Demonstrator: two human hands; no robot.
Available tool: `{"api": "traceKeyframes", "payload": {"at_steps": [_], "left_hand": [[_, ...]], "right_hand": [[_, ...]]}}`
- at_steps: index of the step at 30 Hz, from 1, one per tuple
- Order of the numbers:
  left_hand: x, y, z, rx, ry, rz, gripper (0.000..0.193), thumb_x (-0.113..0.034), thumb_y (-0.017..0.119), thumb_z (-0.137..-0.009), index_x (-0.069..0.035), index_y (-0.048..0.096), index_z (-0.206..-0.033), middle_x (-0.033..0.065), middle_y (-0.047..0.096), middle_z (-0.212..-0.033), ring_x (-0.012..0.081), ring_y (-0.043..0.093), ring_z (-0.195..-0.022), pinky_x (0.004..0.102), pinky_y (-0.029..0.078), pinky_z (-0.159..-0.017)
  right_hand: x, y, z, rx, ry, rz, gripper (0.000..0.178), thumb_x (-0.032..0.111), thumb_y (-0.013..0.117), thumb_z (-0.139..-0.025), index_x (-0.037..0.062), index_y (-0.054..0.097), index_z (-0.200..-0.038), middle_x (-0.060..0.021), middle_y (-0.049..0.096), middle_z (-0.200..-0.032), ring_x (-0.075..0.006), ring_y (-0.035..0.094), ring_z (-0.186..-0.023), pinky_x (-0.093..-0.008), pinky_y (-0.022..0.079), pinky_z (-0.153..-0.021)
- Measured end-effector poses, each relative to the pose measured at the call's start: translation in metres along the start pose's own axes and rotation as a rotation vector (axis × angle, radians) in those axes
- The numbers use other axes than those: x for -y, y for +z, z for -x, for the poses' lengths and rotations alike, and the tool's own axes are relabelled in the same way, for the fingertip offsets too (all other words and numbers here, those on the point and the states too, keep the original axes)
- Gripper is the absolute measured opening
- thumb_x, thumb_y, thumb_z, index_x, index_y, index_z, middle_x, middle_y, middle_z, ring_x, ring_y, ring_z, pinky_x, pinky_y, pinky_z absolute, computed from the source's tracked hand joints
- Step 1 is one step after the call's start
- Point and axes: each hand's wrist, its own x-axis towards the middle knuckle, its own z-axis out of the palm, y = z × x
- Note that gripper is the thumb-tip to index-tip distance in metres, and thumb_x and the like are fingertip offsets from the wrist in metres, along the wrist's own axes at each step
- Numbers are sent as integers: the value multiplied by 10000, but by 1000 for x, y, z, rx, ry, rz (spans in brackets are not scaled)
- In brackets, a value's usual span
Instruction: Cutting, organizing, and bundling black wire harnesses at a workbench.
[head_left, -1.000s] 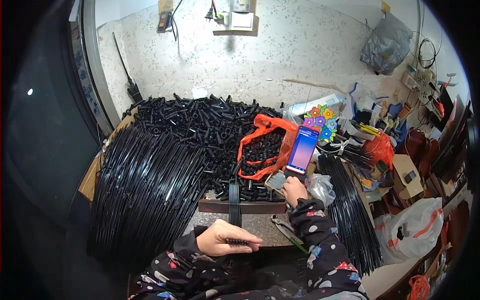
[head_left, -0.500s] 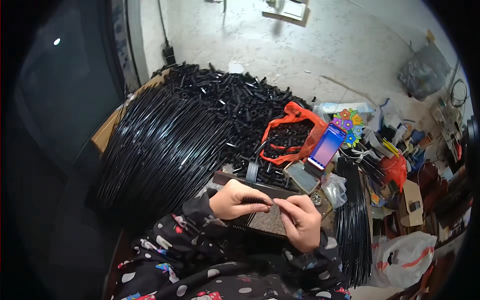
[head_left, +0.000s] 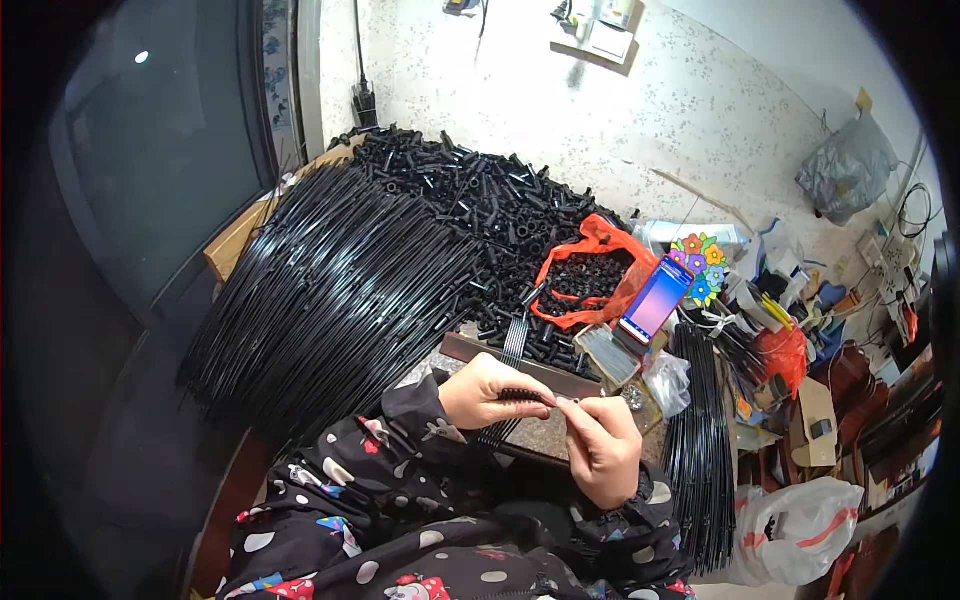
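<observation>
Near the table's front edge, my left hand (head_left: 492, 392) is closed around a short black toothed strip (head_left: 522, 395), seen along its edge between thumb and fingers. My right hand (head_left: 605, 450) is closed in a pinch, its fingertips meeting the left fingertips at the end of the strip. What the right fingers hold is too small to make out. A few thin parallel black rods (head_left: 515, 342) run under my left hand and show again below it. They cross a dark wooden bar (head_left: 555, 378) on the table.
At left lies a broad sheaf of long black rods (head_left: 320, 290), with a heap of short black tubes (head_left: 500, 195) behind. An orange plastic bag (head_left: 610, 237) holds small black pieces. A phone (head_left: 655, 300) stands right of it; another rod bundle (head_left: 700, 450) lies by my right arm.
The view has shifted a little, so the scene sits slightly lower and mostly further right. Both hands keep nearly the same pose, fingertips together at the strip.
</observation>
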Motion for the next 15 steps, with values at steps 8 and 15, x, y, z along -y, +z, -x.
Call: {"api": "traceKeyframes", "payload": {"at_steps": [8, 15], "left_hand": [[-1, 3, 1, 45, -26, 10, 224, -160, 643, -800, -28, 625, -980, 105, 663, -834, 141, 641, -762, 250, 489, -686], [1, 8, 3, 100, 13, -104, 270, -223, 653, -788, -63, 626, -1003, 109, 655, -849, 203, 645, -757, 261, 486, -669]], "right_hand": [[-9, -13, -11, 178, -228, 20, 427, -62, 613, -608, 67, 622, -1015, -61, 539, -800, -236, 513, -718, -301, 447, -617], [-6, -20, -21, 232, -202, -119, 389, -82, 608, -636, 47, 617, -1002, -74, 544, -814, -239, 523, -744, -311, 442, -640]]}}
